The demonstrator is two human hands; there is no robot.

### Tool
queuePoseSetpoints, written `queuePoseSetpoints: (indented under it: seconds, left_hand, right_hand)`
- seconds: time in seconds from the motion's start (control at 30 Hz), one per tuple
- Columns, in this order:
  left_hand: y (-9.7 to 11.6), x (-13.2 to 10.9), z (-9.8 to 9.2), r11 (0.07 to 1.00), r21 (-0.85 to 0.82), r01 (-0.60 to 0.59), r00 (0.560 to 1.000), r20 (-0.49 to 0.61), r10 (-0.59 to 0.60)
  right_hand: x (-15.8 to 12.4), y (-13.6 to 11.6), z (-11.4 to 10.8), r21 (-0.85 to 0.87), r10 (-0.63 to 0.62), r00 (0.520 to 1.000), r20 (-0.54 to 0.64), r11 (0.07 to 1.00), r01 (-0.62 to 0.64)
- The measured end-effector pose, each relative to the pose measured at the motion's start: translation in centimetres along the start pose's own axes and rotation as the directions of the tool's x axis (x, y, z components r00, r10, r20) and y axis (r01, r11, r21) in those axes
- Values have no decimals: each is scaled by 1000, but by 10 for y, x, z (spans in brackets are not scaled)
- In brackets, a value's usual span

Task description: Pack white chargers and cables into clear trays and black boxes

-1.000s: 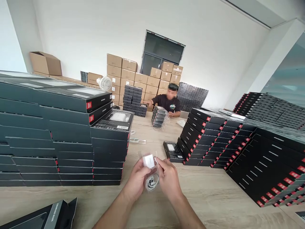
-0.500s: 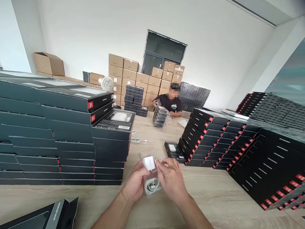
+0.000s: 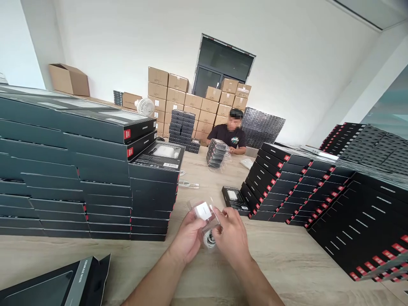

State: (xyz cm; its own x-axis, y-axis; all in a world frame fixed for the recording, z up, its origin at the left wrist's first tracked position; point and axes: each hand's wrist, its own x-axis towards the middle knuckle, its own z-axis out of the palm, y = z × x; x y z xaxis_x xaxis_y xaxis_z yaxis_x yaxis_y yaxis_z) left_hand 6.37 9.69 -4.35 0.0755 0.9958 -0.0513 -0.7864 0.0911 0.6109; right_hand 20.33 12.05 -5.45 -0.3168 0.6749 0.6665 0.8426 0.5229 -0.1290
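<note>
My left hand (image 3: 188, 238) grips a clear plastic tray (image 3: 192, 205) by its left edge. Seated in the tray's upper part is a white charger (image 3: 203, 211), with a coiled white cable (image 3: 209, 239) below it. My right hand (image 3: 232, 231) is closed at the tray's right side, its thumb and finger pinching a thin white piece (image 3: 211, 204) that points up beside the charger. What kind of piece it is I cannot make out. The right fingers partly hide the cable coil.
Stacked black boxes rise at the left (image 3: 108, 187) and right (image 3: 274, 182). An open black box (image 3: 92, 276) lies front left; a small windowed box (image 3: 234, 199) lies ahead. Loose white cables (image 3: 188, 184) rest on the table (image 3: 197, 163). Across it sits a co-worker (image 3: 230, 135) behind a wrapped stack (image 3: 216, 153).
Both hands and the tray have shifted slightly right and the tray is tilted more. The white piece stands out more above my right fingers. The co-worker's raised hand has come down.
</note>
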Motion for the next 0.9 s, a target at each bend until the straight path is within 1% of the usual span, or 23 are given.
queuePoseSetpoints:
  seconds: [0.1,0.2,0.33,0.47,0.53,0.57,0.63,0.7,0.77,0.83,0.9]
  left_hand:
    - [-3,0,2,999,22,-49,999,-6,49]
    - [-4,1,0,997,26,-73,997,-37,73]
    - [-4,3,-2,995,16,-96,995,-36,96]
    - [-3,4,-4,996,-32,-80,995,-64,77]
    - [-3,4,-5,996,-50,-74,995,-70,70]
    - [-2,4,-5,996,-50,-74,995,-71,71]
    - [-1,3,-4,997,-31,-75,995,-71,72]
    - [0,2,-4,997,-3,-73,995,-73,73]
    - [1,1,-2,997,18,-70,995,-67,71]
    - [2,1,-2,997,29,-66,996,-52,68]
    - [3,1,-1,997,36,-64,997,-42,65]
  right_hand:
    - [0,0,1,-35,-39,999,-30,999,38]
    - [-3,1,5,12,-35,998,-47,999,35]
    - [-4,1,8,67,-31,999,5,997,31]
    - [-1,1,5,14,-47,997,63,999,46]
    - [-1,0,3,16,-56,995,80,998,55]
    - [0,0,3,40,-55,995,89,998,51]
    - [-1,0,2,156,-26,994,107,988,9]
    - [-1,1,3,331,34,991,131,941,-76]
    - [-1,2,6,497,113,981,156,850,-177]
    - [-1,3,10,610,182,966,183,750,-257]
    - [-1,4,13,679,237,951,199,666,-308]
